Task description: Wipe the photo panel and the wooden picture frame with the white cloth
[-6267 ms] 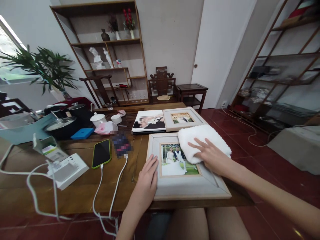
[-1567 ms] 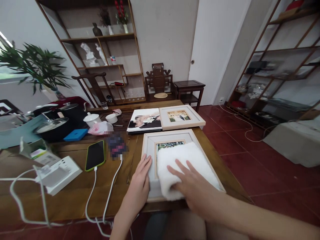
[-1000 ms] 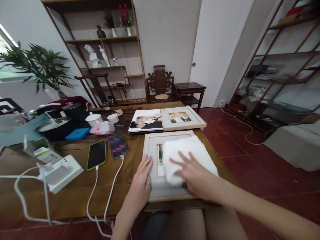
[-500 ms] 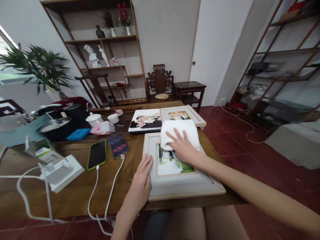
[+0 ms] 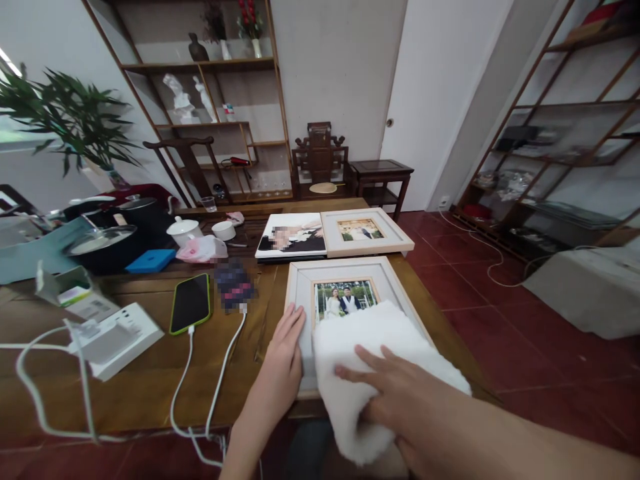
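A picture frame (image 5: 304, 283) with a pale border and light wooden rim lies flat at the table's front right, holding a photo of two people on a swing. My left hand (image 5: 284, 357) rests along its left edge, fingers straight and close together. My right hand (image 5: 395, 387) grips a fluffy white cloth (image 5: 345, 347), fingers spread over the top, thumb partly hidden by a fold. The cloth covers the lower photo and the frame's near right part, and hangs past its front edge.
Behind lie a second framed photo (image 5: 395, 230) and a photo panel (image 5: 280, 247). To the left are a phone (image 5: 191, 303) on a charging cable, a pixelated dark item (image 5: 234, 287), a white power strip (image 5: 127, 340), a blue box (image 5: 150, 261) and a lidded pan (image 5: 103, 247).
My right hand has drawn the white cloth from the frame's upper part down toward me, past the front edge, baring the upper photo. My left hand stays at the left edge.
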{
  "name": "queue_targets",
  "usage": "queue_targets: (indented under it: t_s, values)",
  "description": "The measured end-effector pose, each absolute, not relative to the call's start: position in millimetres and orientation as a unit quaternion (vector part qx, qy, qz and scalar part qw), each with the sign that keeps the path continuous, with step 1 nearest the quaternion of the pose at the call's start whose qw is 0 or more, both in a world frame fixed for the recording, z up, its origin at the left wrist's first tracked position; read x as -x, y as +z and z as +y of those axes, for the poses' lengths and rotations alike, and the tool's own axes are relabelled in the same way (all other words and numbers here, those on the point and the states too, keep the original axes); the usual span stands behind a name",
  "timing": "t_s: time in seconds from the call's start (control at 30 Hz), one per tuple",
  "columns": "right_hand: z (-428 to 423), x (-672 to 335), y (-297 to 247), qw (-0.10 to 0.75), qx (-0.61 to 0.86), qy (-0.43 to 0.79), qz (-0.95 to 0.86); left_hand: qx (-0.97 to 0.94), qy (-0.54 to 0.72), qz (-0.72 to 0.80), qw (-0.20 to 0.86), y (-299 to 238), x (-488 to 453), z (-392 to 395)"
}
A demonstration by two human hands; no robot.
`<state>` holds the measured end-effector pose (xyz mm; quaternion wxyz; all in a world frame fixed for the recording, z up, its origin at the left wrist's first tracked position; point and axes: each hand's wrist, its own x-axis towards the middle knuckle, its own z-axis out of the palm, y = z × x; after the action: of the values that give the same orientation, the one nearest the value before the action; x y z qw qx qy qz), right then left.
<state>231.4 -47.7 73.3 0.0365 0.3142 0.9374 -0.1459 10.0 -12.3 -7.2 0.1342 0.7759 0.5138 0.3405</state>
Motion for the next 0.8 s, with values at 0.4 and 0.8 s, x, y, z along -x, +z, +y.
queue_targets:
  t_s: [0.4,0.8]
  values:
    - [72,-218,48,-0.070,-0.445,0.053,0.891,-0.784,0.332,0.504,0.147,-3,-9,-14]
    - [18,-191,57,0.052,-0.388,-0.013,0.920,-0.773,0.304,0.540,0.137,3,-15,-15]
